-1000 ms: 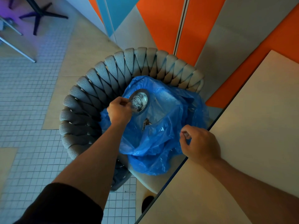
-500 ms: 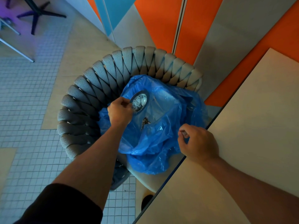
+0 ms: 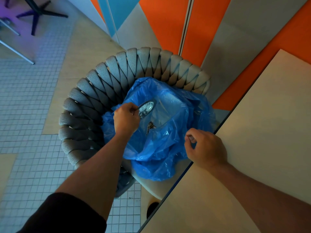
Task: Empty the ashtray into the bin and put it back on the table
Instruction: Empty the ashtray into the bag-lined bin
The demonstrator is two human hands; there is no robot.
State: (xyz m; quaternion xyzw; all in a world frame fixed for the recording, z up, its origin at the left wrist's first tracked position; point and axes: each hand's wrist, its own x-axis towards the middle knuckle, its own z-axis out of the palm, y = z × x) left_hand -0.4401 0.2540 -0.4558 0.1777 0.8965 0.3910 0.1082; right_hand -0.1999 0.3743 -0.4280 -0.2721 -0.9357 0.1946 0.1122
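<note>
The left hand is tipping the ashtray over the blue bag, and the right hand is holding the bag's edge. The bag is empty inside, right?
Not quite. The head view shows a small pile of ash already in the blue bag. The rest is right: the left hand tips the ashtray, and the right hand holds the bag's edge.

The person wears a dark, near-black sleeve (image 3: 67, 214) reaching the left elbow; both forearms are bare.
</note>
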